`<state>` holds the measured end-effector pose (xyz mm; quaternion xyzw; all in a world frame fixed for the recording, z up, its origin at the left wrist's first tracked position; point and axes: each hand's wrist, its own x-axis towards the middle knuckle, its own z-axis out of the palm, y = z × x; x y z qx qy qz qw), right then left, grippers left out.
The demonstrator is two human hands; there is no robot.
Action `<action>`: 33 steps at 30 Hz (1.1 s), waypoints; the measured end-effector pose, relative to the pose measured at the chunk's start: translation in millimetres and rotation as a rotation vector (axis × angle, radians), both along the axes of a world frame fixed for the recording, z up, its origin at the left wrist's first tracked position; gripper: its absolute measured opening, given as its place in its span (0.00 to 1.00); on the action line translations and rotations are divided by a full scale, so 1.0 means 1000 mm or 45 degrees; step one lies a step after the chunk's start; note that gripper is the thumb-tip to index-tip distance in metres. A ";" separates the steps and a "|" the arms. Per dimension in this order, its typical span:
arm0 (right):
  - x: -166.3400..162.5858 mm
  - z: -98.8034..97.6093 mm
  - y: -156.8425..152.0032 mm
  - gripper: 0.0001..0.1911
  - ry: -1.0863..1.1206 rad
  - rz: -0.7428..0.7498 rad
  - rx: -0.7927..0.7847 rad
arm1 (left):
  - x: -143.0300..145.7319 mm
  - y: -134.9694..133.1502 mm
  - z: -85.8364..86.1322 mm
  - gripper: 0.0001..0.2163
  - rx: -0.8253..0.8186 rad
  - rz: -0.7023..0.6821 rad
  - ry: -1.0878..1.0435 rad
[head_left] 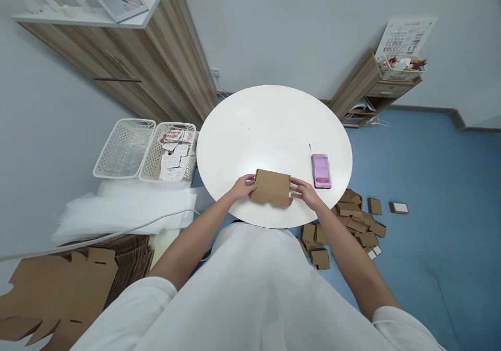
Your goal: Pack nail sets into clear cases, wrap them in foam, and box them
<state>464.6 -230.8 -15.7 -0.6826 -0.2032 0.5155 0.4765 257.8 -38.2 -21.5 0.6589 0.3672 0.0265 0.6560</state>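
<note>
A small brown cardboard box (273,185) is at the near edge of the round white table (270,126), its front flap sticking out toward me. My left hand (243,186) grips its left side, thumb at the front corner and fingers behind. On the opposite side, the fingers of my right hand (306,192) press against the box's right end; some fingertips are hidden behind it. To the right of that hand lies a phone (321,171) with a purple screen, blurred out in part.
Left of the table stand two white plastic baskets (126,148), one with printed cards (174,155). White foam sheets (129,205) and stacked flat cardboard blanks (62,288) lie nearer me. Several folded boxes (354,215) are heaped on the blue floor at right.
</note>
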 end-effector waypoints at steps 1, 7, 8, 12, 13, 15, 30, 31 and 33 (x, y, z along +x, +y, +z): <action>-0.005 -0.001 0.001 0.22 0.002 -0.078 -0.040 | 0.000 -0.001 -0.002 0.23 0.043 0.017 0.027; -0.037 -0.024 0.000 0.25 -0.269 -0.192 -0.227 | -0.001 -0.010 -0.007 0.17 0.221 0.062 0.180; -0.040 -0.027 0.000 0.24 -0.321 -0.190 -0.219 | -0.001 -0.011 -0.007 0.17 0.230 0.069 0.192; -0.045 -0.029 0.001 0.22 -0.411 -0.215 -0.224 | -0.002 -0.015 -0.006 0.16 0.237 0.101 0.212; -0.044 -0.028 0.001 0.21 -0.420 -0.219 -0.233 | -0.002 -0.016 -0.006 0.16 0.237 0.103 0.203; -0.042 -0.022 0.003 0.21 -0.441 -0.205 -0.244 | -0.001 -0.018 -0.003 0.17 0.241 0.099 0.175; -0.016 0.039 0.012 0.28 -0.108 -0.079 -0.101 | 0.000 -0.019 0.023 0.25 0.270 0.021 0.094; -0.014 0.040 0.012 0.28 -0.077 -0.073 -0.113 | 0.000 -0.020 0.023 0.25 0.255 0.038 0.089; -0.010 0.039 0.010 0.29 -0.042 -0.059 -0.150 | 0.000 -0.022 0.024 0.24 0.236 0.073 0.057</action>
